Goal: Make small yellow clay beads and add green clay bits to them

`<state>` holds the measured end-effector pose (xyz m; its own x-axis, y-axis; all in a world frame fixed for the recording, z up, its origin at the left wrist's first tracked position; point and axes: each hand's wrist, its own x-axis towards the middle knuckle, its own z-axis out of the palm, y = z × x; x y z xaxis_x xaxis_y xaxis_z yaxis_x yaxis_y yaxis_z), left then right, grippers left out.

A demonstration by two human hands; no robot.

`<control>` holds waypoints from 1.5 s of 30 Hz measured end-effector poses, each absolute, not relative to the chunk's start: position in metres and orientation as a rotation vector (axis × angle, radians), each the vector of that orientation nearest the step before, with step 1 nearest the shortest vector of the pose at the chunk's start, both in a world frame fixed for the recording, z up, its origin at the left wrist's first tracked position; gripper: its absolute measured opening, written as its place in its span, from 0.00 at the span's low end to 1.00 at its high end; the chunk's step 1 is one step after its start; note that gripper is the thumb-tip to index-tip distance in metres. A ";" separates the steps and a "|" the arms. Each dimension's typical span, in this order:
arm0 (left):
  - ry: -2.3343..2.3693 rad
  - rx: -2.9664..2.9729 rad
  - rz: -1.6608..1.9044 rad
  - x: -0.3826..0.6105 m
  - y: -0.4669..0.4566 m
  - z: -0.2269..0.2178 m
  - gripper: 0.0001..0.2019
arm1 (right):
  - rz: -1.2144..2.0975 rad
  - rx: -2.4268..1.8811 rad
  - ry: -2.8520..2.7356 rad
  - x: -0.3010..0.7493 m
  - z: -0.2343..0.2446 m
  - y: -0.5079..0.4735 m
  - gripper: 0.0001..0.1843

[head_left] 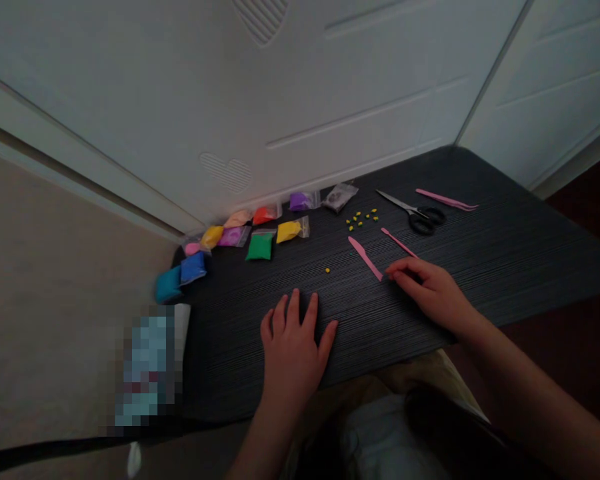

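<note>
My left hand lies on the dark table with its fingers spread, holding nothing. A little beyond its fingertips sits a small yellow piece. My right hand hovers low over the table, thumb and forefinger pinched together. Whatever may be between those fingertips is too small to make out. Close by the fingertips is the end of a pink plastic knife. A thin pink modelling tool reaches toward the back of this hand. Farther off lie several tiny yellow-and-green pieces in a loose cluster.
Black-handled scissors and pink tweezers lie at the back right. Small bags of coloured clay, among them a green bag and a blue bag, line the back left. White panelling stands behind the table. A blurred-out packet is at left.
</note>
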<state>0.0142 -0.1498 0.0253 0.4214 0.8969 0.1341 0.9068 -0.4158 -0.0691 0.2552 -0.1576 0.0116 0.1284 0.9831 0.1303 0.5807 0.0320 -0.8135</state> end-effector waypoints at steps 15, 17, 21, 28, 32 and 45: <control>-1.670 -2.548 -0.068 0.019 -0.144 0.028 0.25 | 0.671 -1.647 -1.530 0.255 0.011 -0.157 0.09; -1.679 -2.548 -0.061 0.016 -0.149 0.027 0.25 | 0.673 -1.649 -1.538 0.255 0.012 -0.157 0.09; -1.693 -2.548 -0.056 0.014 -0.151 0.026 0.25 | 0.679 -1.651 -1.553 0.255 0.012 -0.158 0.09; -1.697 -2.545 -0.082 0.021 -0.137 0.025 0.25 | 0.677 -1.644 -1.540 0.254 0.011 -0.157 0.09; -1.704 -2.557 -0.083 0.018 -0.142 0.022 0.25 | 0.680 -1.648 -1.535 0.255 0.010 -0.157 0.09; -1.808 -2.551 -0.287 -0.002 -0.138 0.024 0.23 | 0.672 -1.664 -1.548 0.255 0.011 -0.158 0.09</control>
<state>-0.0025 -0.1385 0.0239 0.3200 0.9356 0.1493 0.9358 -0.3367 0.1042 0.2552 -0.1582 0.0112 0.1294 0.9851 0.1135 0.5900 0.0155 -0.8073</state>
